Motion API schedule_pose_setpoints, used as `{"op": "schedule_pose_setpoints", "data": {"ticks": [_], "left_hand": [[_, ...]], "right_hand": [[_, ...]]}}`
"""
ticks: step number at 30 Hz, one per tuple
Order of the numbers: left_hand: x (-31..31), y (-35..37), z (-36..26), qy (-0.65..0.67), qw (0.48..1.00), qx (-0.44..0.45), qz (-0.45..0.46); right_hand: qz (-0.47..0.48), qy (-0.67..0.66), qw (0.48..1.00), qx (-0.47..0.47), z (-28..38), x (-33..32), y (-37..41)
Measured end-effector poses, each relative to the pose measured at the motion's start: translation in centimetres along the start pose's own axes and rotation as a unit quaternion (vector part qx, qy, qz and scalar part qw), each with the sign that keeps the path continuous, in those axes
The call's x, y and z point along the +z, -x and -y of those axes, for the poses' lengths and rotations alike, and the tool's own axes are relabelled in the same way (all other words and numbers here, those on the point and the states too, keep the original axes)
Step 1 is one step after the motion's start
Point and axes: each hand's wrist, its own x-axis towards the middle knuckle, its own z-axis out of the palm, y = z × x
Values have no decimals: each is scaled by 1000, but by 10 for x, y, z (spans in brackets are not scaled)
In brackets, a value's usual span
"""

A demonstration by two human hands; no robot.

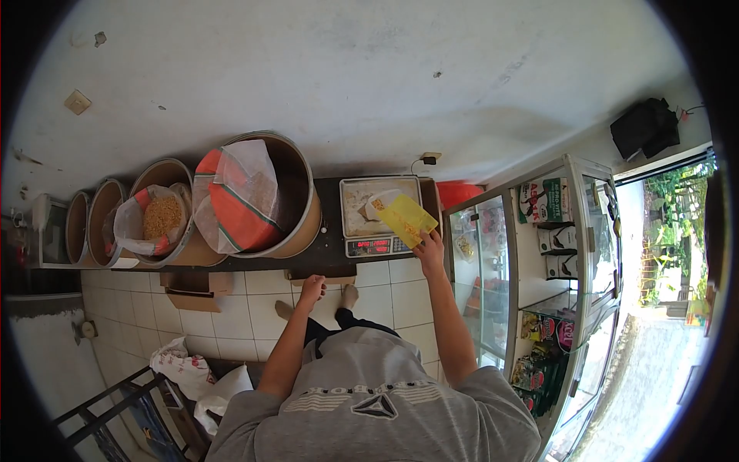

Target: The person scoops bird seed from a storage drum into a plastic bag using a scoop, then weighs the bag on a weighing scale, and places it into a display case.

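Note:
My right hand (431, 250) grips the near end of a translucent yellow plastic bag (409, 218), with some orange-yellow grains showing in it. The bag lies over the metal tray (360, 225) of a digital scale, whose red display (372, 245) is lit. By the bag's far end sits a whitish scoop-like item (377, 203) with grains in it; its exact shape is partly covered. My left hand (312, 289) hovers in front of the dark counter's edge with the fingers curled in. Nothing shows sticking out of it.
Left of the scale stands a large drum (305, 223) with a white-and-orange sack (239, 192). Further left, a grain-filled sack (162, 218) sits in another drum. A glass display cabinet (481, 254) with packets is on my right. A cardboard box (192, 291) lies below the counter.

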Motion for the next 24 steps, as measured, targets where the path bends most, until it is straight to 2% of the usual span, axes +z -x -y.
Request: {"op": "schedule_pose_setpoints", "data": {"ticks": [14,24], "left_hand": [[5,4,-7,32,999,15,-8],[-5,21,-6,37,999,7,-4]], "right_hand": [[15,-12,1000,20,-1,-11,0],[56,-153,986,46,-11,-16,19]]}}
